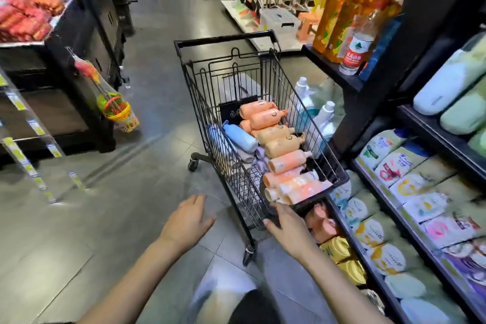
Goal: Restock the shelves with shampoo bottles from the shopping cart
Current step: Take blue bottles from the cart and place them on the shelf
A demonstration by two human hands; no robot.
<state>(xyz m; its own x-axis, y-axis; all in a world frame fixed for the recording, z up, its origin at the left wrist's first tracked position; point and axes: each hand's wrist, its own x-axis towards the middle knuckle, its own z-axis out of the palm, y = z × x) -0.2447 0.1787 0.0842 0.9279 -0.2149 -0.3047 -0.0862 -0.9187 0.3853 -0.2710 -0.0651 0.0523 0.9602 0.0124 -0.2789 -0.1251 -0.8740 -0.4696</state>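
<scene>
The left hand [187,221] hovered open, fingers straight, beside the black shopping cart [210,102]. The right hand [285,221] gripped the cart's near rim, fingertips hidden. Orange shampoo bottles [281,144] lay piled inside; their labels were blurred.

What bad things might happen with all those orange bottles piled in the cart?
The peach-orange plastic shampoo bottles lie loosely stacked, so pulling one out may send others rolling. The black wire shopping cart stands on wheels, and the right hand at its near rim could nudge it away. It also sits close to the dark shelf unit and might bump it.
</scene>
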